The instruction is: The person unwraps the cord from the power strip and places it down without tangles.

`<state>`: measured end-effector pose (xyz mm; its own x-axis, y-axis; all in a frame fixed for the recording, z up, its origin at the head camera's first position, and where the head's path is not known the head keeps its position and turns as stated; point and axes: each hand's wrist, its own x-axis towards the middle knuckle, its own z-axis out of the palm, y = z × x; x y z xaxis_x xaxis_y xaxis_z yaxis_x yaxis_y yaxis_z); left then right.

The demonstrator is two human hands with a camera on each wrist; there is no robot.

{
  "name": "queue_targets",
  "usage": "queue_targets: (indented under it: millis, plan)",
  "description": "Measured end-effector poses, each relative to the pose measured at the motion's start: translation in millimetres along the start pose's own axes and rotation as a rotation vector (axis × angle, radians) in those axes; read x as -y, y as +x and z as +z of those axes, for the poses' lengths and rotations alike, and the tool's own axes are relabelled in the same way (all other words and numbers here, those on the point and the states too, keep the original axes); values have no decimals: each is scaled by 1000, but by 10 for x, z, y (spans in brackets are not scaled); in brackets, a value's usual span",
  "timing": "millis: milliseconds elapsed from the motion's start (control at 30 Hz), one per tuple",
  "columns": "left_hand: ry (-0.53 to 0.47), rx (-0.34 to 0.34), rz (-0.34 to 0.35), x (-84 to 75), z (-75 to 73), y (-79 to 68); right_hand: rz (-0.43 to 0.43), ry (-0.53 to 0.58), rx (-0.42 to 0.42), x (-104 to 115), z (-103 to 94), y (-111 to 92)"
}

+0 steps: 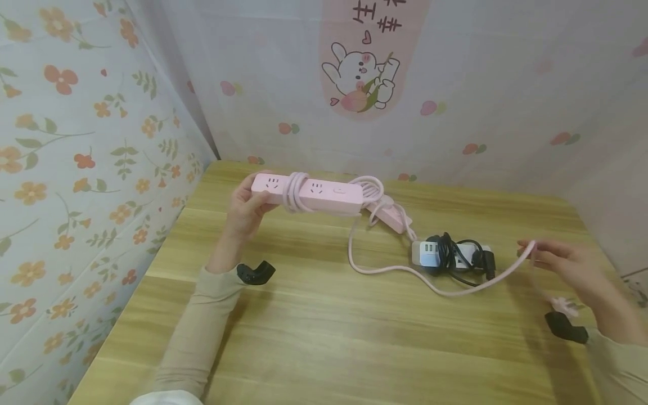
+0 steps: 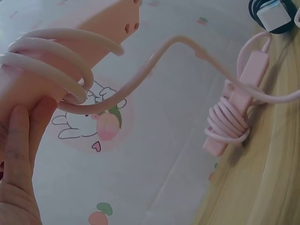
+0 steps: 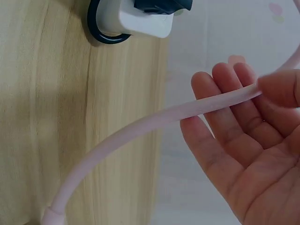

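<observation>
My left hand [image 1: 244, 211] grips the left end of a pink power strip [image 1: 331, 194], raised above the table. Several turns of its pink cord [image 2: 51, 54] wrap round the strip. From there the loose length of cord [image 1: 455, 293] sags across to my right hand [image 1: 569, 264], which holds it raised at the right. In the right wrist view the cord [image 3: 154, 119] crosses the fingers, with the thumb [image 3: 281, 89] over it. A pale pink plug [image 1: 565, 306] hangs at the cord's end, below the right hand.
Behind the raised strip lies a second pink power strip [image 1: 392, 218] with its cord coiled round it. Next to it is a white power strip [image 1: 427, 254] wrapped in black cord [image 1: 445, 253]. Printed curtains [image 1: 273, 84] border the wooden table [image 1: 324, 337] at the back and left.
</observation>
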<state>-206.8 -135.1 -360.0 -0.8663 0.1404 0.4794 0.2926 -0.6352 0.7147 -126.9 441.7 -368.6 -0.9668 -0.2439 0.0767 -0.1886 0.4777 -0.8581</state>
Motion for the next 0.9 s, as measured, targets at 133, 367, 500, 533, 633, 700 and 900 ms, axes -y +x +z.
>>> queue_targets:
  millis: [133, 367, 500, 533, 633, 700, 900]
  plan:
    - [-25, 0, 6, 4, 25, 4, 45, 77, -64, 85, -7, 23]
    - [-44, 7, 14, 16, 52, 16, -36, 294, -401, 755, 313, 173]
    - [-56, 18, 22, 10, 89, 25, -190, -30, -404, 1134, 752, 359]
    - [-60, 20, 23, 6, 103, 26, -219, -142, -371, 1201, 869, 407]
    - [-76, 28, 25, 0, 138, 28, -358, -292, -220, 1306, 1227, 581]
    - [-86, 29, 23, -2, 162, 27, -437, -333, -135, 1332, 1457, 710]
    - [-88, 18, 9, 9, 208, 17, -547, -257, -63, 1362, 1991, 1079]
